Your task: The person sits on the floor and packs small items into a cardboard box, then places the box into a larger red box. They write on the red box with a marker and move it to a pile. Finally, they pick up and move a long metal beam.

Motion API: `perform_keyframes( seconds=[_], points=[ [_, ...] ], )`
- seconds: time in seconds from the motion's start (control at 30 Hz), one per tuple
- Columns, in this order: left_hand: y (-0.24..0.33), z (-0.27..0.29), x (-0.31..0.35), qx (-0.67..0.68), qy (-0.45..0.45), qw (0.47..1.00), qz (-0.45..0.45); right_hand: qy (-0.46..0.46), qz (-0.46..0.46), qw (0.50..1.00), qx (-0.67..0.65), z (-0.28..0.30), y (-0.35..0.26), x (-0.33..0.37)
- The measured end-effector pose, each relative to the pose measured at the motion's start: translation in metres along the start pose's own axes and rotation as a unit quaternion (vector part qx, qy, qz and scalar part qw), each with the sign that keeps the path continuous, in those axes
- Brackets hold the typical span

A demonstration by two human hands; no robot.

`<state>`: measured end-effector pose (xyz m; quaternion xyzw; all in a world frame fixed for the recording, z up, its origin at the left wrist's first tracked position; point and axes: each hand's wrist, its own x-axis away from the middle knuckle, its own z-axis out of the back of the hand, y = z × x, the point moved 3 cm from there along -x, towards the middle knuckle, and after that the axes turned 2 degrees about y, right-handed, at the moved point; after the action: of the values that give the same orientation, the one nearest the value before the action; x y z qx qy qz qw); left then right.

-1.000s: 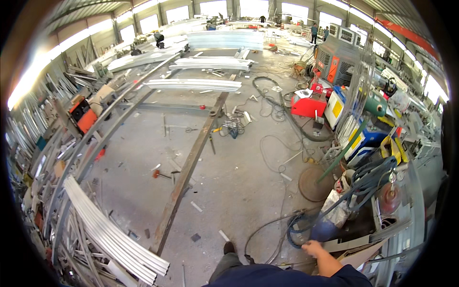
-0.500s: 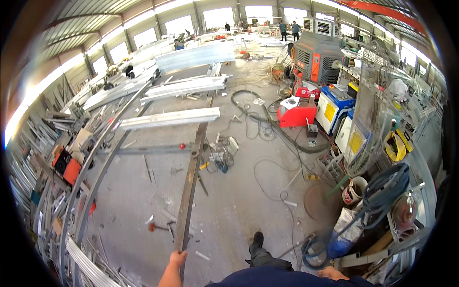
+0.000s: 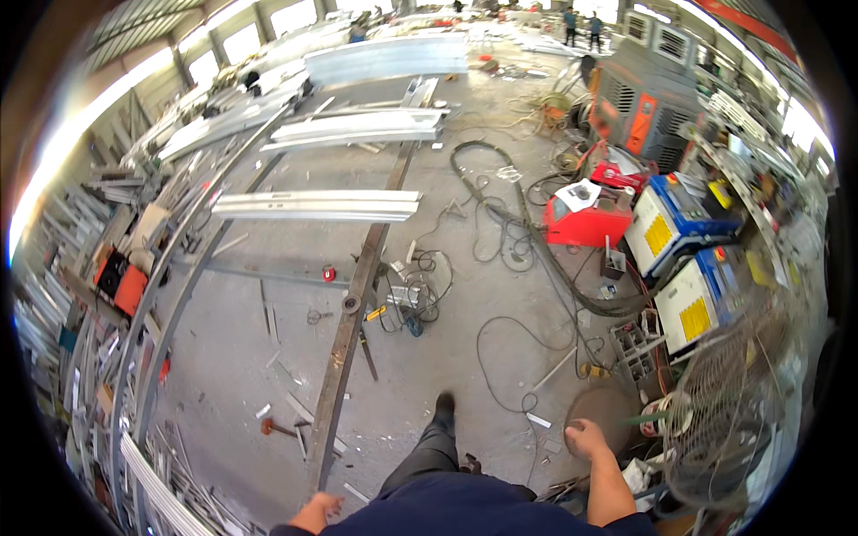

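Note:
My left hand [image 3: 320,511] is low in the view beside the near end of a long dark steel beam [image 3: 343,357]. Its fingers look loosely apart, with nothing seen in them. My right hand [image 3: 585,438] is out in front of my right side, its fingers loosely bent and apart and nothing visible in them. Behind it in the view is the round brown base [image 3: 597,406] of a standing fan [image 3: 724,420]. Pale metal profiles [image 3: 317,206] lie across the beam farther ahead. A hammer-like tool with a rusty head [image 3: 268,427] is on the floor left of the beam.
Cables and a thick hose [image 3: 572,281] wind over the floor. To the right stand a red machine [image 3: 585,221], blue-white machines [image 3: 666,223] and a large grey-orange unit [image 3: 643,107]. Metal offcuts are heaped at left. A power tool [image 3: 411,326] lies beyond the beam. Two people stand far off.
My left hand has let go of the beam's near end and moved down beside it. My right hand has risen forward from my side. The view has tilted downward and turned.

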<state>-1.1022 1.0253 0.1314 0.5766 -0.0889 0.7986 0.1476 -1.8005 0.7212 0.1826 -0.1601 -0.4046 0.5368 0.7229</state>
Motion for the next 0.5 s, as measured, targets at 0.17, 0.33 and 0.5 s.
perform_keyframes(
  seconds=[0.17,0.33,0.5],
  points=[
    [0.158,0.122,-0.098,-0.224,0.046,0.969,-0.098,0.044,-0.051,0.994,-0.082,0.026,-0.030,-0.087],
    [0.585,0.276,0.018,-0.145,0.334,0.869,-0.335,-0.166,-0.142,0.973,0.078,0.112,0.042,-0.094],
    [0.891,0.379,0.297,-0.205,0.505,0.678,-0.493,-0.194,-0.274,0.936,0.110,0.118,-0.008,-0.173]
  ],
)
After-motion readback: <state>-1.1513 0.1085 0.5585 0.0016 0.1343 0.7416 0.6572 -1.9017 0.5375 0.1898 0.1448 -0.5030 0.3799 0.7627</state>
